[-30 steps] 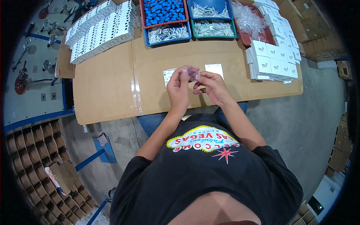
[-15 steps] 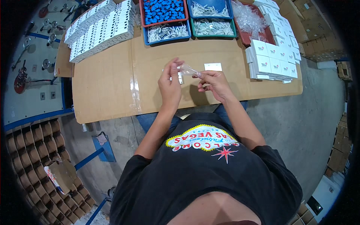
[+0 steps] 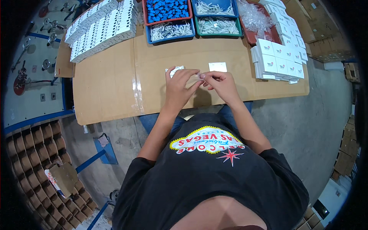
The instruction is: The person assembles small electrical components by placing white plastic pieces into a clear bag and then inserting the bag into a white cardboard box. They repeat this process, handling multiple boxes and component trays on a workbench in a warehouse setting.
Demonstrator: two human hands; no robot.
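Over the near middle of the cardboard sheet, my left hand (image 3: 181, 84) and my right hand (image 3: 223, 86) meet at the fingertips. Between them is a small clear plastic bag (image 3: 198, 78), mostly covered by the fingers. My right thumb and fingers pinch one end of it, while the left thumb and forefinger close on the other. Just beyond my left hand lies a small white item (image 3: 175, 70), partly hidden by the fingers. A flat white card or box (image 3: 217, 67) rests on the cardboard beyond my right hand.
Across the far side stand a red tray (image 3: 167, 22) of blue pieces and blue and green trays of white parts (image 3: 218, 27). A red tray (image 3: 275, 35) holds clear bags. White boxes are stacked at left (image 3: 103, 34) and right (image 3: 276, 66). Cardboard (image 3: 105, 96) covers the table.
My left hand has moved right and turned, its fingers now closing on the bag. The stretched bag has become mostly hidden. My right hand has barely shifted.
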